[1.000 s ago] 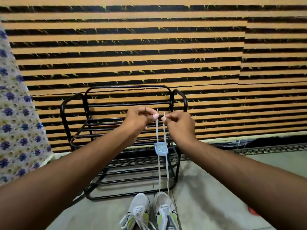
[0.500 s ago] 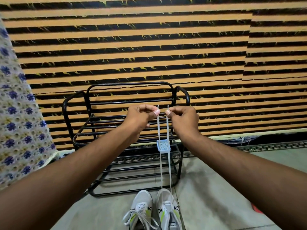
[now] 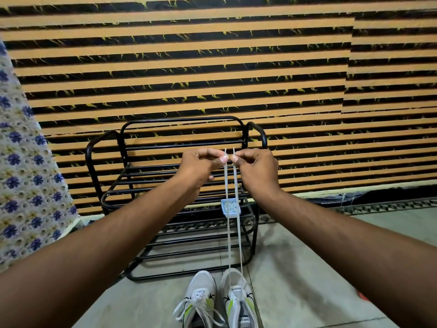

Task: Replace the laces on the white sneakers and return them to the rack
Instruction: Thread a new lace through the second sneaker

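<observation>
White sneakers (image 3: 203, 287) on floor just in front of rack (image 3: 94, 162). Lace (image 3: 239, 242) runs taut from one shoe up before the rack. Left hand (image 3: 201, 166) and right hand (image 3: 257, 169) each pinch one tip. Risk: an uneven pull leaves the ends unequal; a slipped tip could unthread.

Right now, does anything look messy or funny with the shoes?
Only the left sneaker: its loose laces sprawl untied off both sides. The right sneaker is just unfinished: its lace runs taut up to the left hand and right hand, each pinching one end. Nothing looks spilled or broken.
</observation>
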Demonstrator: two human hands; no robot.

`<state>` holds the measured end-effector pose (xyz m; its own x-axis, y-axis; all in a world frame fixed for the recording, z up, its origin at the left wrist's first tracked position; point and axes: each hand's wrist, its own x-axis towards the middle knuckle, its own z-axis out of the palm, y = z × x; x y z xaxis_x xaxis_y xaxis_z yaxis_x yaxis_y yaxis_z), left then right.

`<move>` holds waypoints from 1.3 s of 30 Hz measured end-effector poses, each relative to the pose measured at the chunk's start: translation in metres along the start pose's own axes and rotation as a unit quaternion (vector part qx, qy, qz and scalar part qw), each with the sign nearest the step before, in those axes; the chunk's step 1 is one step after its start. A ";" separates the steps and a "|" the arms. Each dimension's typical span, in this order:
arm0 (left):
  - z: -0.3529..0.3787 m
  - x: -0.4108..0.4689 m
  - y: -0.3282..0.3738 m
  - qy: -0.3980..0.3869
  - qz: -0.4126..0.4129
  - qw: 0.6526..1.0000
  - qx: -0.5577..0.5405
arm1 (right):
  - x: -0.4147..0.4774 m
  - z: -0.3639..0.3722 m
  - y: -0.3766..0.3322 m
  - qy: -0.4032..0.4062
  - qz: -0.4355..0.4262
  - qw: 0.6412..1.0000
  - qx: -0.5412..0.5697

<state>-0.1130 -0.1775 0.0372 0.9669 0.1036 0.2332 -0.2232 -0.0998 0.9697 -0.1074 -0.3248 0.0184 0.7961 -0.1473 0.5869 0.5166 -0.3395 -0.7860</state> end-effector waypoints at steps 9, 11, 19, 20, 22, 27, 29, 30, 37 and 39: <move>0.004 -0.006 0.007 0.006 -0.007 1.000 0.000 | -0.003 -0.002 -0.001 0.005 -0.015 1.000 -0.009; 0.004 -0.006 0.008 0.010 -0.012 1.000 0.000 | -0.003 -0.003 -0.001 0.008 -0.017 1.000 -0.017; 0.005 -0.009 0.009 0.002 -0.004 1.000 0.014 | -0.006 -0.006 -0.001 0.012 -0.022 0.999 -0.027; 0.005 -0.009 0.008 -0.001 -0.002 1.000 0.017 | -0.006 -0.007 -0.001 0.012 -0.022 0.999 -0.025; 0.005 -0.009 0.007 -0.005 -0.001 1.000 0.019 | -0.006 -0.008 0.000 0.011 -0.023 0.999 -0.021; -0.002 -0.009 0.011 -0.049 -0.029 0.998 -0.007 | -0.002 -0.020 0.005 -0.024 0.002 0.999 -0.037; -0.006 -0.010 0.014 -0.074 -0.051 0.996 -0.023 | 0.005 -0.032 0.013 -0.062 0.048 0.997 -0.024; -0.007 -0.010 0.015 -0.088 -0.059 0.994 -0.011 | 0.008 -0.041 0.019 -0.088 0.072 0.993 -0.012; -0.010 -0.024 -0.021 -0.166 -0.049 0.965 0.197 | -0.016 -0.073 0.081 -0.221 0.065 0.955 -0.186; -0.009 -0.035 -0.049 -0.176 -0.079 0.958 0.211 | -0.034 -0.071 0.103 -0.245 0.062 0.942 -0.220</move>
<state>-0.1372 -0.1675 -0.0175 0.9828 -0.1829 -0.0262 -0.0721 -0.5101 0.8571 -0.1040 -0.4210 -0.0686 0.9471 0.1994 0.2514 0.3160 -0.7165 -0.6219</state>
